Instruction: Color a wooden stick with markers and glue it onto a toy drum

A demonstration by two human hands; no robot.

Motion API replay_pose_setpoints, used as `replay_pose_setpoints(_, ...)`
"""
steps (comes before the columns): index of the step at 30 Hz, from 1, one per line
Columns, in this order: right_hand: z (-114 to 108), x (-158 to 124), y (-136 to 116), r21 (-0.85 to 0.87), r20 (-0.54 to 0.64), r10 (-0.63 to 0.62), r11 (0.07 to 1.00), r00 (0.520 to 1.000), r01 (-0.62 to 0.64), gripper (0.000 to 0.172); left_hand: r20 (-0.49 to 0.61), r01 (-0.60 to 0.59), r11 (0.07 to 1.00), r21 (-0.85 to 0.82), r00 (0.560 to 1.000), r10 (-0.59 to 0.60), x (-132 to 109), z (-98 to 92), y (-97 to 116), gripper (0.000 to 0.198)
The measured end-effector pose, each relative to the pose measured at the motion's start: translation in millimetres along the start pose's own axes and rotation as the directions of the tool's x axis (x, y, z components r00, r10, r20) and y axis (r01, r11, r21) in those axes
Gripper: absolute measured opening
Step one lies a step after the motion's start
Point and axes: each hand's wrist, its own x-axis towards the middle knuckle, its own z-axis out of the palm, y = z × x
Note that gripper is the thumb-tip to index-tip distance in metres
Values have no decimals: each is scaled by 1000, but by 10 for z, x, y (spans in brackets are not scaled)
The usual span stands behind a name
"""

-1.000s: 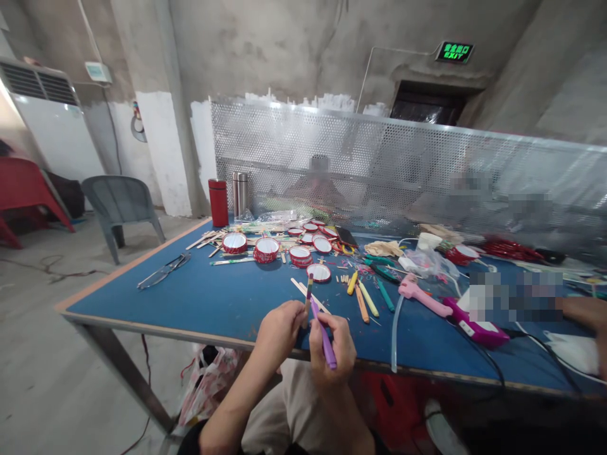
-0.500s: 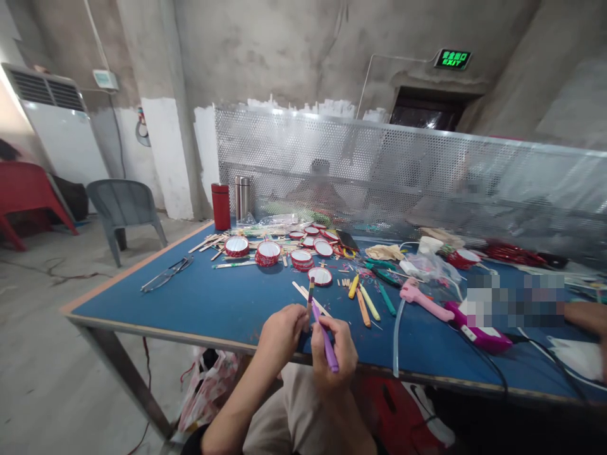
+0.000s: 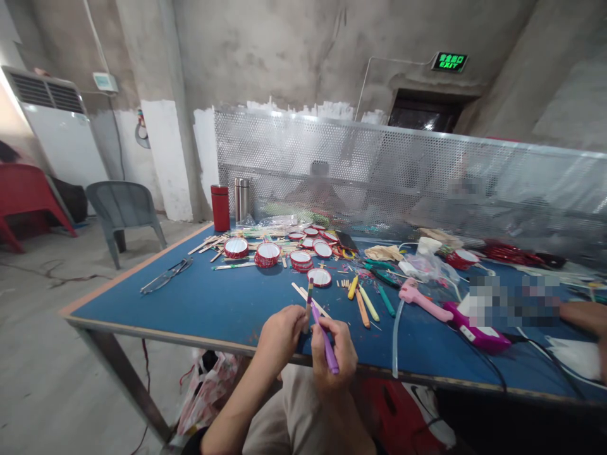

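Note:
Near the table's front edge my left hand (image 3: 283, 333) is closed on a flat wooden stick (image 3: 310, 292), held upright, its upper end coloured in dark bands. My right hand (image 3: 337, 354) grips a purple marker (image 3: 328, 346) with its tip against or very close to the stick; I cannot tell which. Two bare wooden sticks (image 3: 300, 291) lie just behind my hands. To the right are a yellow marker (image 3: 353, 287), an orange marker (image 3: 363, 308), a pale yellow marker (image 3: 369, 303) and a green marker (image 3: 386, 301). A small red-rimmed drum (image 3: 319, 277) lies beyond the sticks.
Several red-rimmed drums (image 3: 268, 252) and loose sticks cover the table's back, near a red flask (image 3: 220, 208) and steel flask (image 3: 242, 200). Glasses (image 3: 165, 276) lie left. Right are a pink glue gun (image 3: 424, 299), a magenta device (image 3: 478, 328) and another person's arm (image 3: 583, 315).
Almost nothing differs. The marker and stick stay together in my hands with only a very slight shift, and the view has moved slightly.

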Motion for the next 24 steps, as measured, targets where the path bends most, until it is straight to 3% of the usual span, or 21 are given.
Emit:
replay_pose_setpoints(15,19,-33,31,-15,-39,-13,1000,999,13,15,6,5,1000,20,1000,-6,-3,30,-14,25)
replay_pose_setpoints(19,17,-51,5,-4,-78,60,998,995,-61,19,7,3,1000,23,1000,-4,-14,15,23,26)
replay_pose_setpoints(24,-6,-10,-33,-14,-25,50,999,998,-50,18,10,-8,999,34,1000,8,-16,12,23,26)
